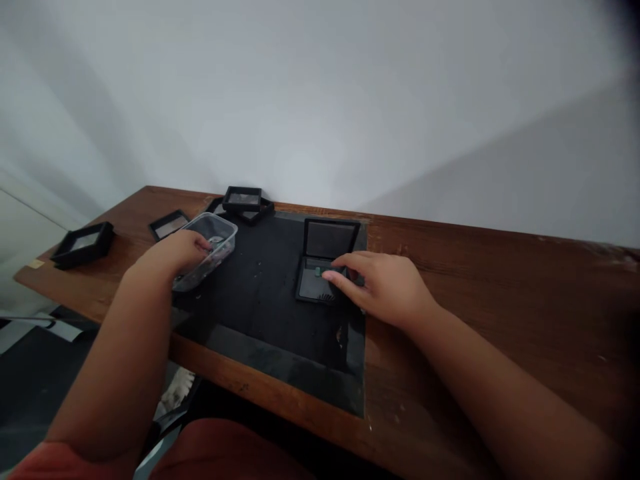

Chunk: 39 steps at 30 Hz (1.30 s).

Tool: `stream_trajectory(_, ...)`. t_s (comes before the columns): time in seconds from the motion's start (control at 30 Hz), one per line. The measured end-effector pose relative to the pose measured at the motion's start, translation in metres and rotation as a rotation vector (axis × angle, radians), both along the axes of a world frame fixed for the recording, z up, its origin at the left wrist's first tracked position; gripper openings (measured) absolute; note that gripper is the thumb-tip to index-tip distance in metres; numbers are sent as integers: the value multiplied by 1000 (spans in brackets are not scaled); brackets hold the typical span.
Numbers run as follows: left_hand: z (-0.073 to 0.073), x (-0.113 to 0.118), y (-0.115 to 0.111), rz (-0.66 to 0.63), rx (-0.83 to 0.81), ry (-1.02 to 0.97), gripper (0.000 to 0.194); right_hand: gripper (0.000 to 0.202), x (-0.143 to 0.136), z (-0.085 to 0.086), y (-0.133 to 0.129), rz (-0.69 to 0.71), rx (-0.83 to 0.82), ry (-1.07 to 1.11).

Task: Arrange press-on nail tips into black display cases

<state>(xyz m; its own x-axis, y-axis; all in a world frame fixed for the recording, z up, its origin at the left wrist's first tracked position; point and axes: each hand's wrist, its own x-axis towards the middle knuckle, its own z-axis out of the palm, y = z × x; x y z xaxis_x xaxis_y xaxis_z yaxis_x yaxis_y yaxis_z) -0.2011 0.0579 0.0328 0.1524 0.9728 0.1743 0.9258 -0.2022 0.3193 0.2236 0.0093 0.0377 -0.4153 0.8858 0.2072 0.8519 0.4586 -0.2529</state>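
Note:
My left hand (187,250) dips into a clear plastic container (227,230) holding small pieces that are too blurred to name. Its fingers are curled together, and whatever they grip is hidden. On the dark mat, a small black case (313,288) stands with its framed lid (331,239) raised. Inside the case lies a small green piece (318,272), near some dark fan-like marks at the front edge. My right hand (383,283) rests at the case's right side, thumb and forefinger apart, the thumb tip just beside the green piece.
Black framed boxes (243,199) are stacked at the back of the wooden table (475,300). Another flat frame (169,225) lies behind the container, and a thicker black box (83,244) sits at the left edge. A pale wall (310,100) rises behind the table.

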Motion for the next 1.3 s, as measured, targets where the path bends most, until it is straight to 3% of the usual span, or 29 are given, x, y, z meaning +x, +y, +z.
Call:
stream_trajectory(0.1,2,3,-3,78,-178,45,32,43,-1,1,0,3,-15,11)
stream_trajectory(0.23,18,20,-11,166,-203,-1,30,42,-2,3,-1,-4,-20,24)
stream_trajectory(0.3,33,33,-14,217,-112,-77,23,41,-2,3,-1,-17,-15,35)
stream_trajectory(0.43,65,68,-21,320,263,-321,11,41,-1,-2,0,24,44,125)
stream_trajectory(0.53,75,107,-27,225,361,-567,9,42,-1,-6,-1,94,157,217)
stream_trajectory(0.63,66,153,-36,-43,165,-770,15,39,1,-8,-1,125,269,284)
stream_trajectory(0.77,36,197,-48,-323,-293,-868,25,38,7,-9,0,87,326,402)
stream_trajectory(0.83,23,205,-51,-364,-620,-1007,29,43,10,-10,2,72,333,463)
stream_trajectory(0.9,16,205,-52,-346,-842,-1132,31,48,12,-12,4,105,332,513)
stream_trajectory(0.97,15,202,-52,-310,-919,-1208,32,52,11,-16,5,182,319,546)
stream_trajectory(1.07,19,198,-50,-268,-957,-1263,27,40,7,-20,4,271,301,566)
stream_trajectory(1.3,18,195,-49,-183,-935,-1242,21,32,-5,-23,-2,293,279,580)
